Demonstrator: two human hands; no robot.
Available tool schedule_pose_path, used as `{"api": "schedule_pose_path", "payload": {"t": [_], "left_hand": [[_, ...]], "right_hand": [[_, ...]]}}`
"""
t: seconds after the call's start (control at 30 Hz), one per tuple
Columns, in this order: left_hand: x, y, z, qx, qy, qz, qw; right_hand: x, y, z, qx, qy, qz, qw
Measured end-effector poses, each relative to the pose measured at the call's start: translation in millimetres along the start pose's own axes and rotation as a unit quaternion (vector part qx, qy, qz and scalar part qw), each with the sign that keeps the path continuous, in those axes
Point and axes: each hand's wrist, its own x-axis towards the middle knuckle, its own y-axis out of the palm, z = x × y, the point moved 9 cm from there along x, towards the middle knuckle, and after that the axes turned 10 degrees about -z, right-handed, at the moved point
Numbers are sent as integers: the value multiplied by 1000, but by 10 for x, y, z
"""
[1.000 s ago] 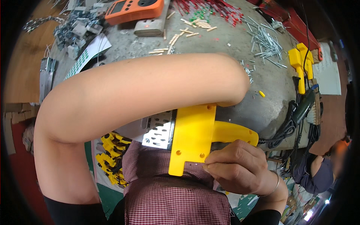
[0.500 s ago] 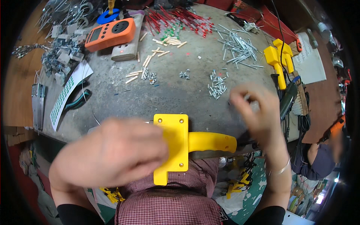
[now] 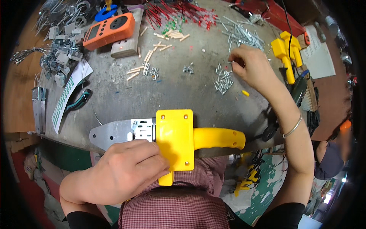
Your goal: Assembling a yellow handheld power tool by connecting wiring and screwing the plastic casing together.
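A yellow pipe welding tool (image 3: 175, 139) with screws at the corners of its housing lies across the near edge of the table, above my lap. Its grey metal heating plate (image 3: 110, 131) points left, and its ribbed handle (image 3: 219, 139) points right. My left hand (image 3: 126, 168) is closed against the lower left of the housing; its fingertips are partly hidden. My right hand (image 3: 248, 65) reaches over the table between the small screws (image 3: 223, 81) and the long metal rods (image 3: 246, 36). Its fingers are curled in a pinch, and what they hold is too small to make out.
A small yellow piece (image 3: 246, 92) lies beneath my right forearm. Nuts (image 3: 153, 72), pale sticks (image 3: 148, 56) and red-wired parts (image 3: 183, 17) spread across the back. An orange meter (image 3: 109, 31), pliers (image 3: 80, 100) and a green-dotted sheet (image 3: 68, 95) lie left. Yellow housings (image 3: 282, 51) stand right.
My right hand has moved forward to the far side of the small screws. My left hand has shifted down, uncovering the heating plate. The small yellow piece on the table now shows.
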Motion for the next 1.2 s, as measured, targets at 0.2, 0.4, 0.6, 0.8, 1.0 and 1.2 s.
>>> {"api": "schedule_pose_path", "payload": {"t": [0.2,0.4,0.6,0.8,1.0,1.2], "left_hand": [[10,5,46,-1,-15,-28,999],[30,12,111,-11,-44,-51,998],[72,-114,86,1,-41,-103,994],[8,-178,93,16,-49,-130,990],[76,-296,142,20,-44,-152,987],[348,-261,0,46,25,-134,990]], "right_hand": [[-57,-66,-49,16,32,22,999],[-511,-473,610,245,132,198,940],[-666,-549,958,262,10,220,940],[-694,-609,949,208,-19,175,962],[-1023,-818,1107,132,-51,57,988],[-1157,-790,1244,57,-179,-19,982]]}}
